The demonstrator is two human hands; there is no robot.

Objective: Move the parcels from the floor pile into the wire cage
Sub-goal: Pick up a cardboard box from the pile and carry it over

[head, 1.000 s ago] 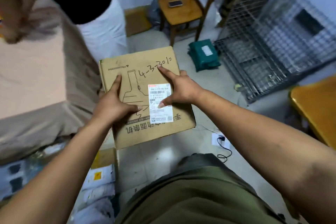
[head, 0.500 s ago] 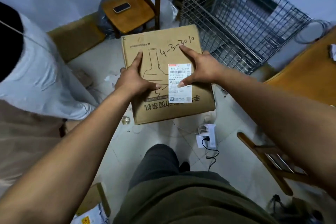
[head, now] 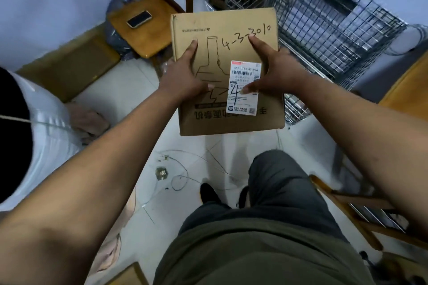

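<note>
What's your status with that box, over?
Left hand and right hand both grip brown cardboard box, held in air. Grey wire cage just ahead. Nothing visible between box and cage.

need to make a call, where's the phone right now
In the head view the phone lies on the seat of the wooden chair at upper left, just left of the cardboard box held in both hands.
</note>
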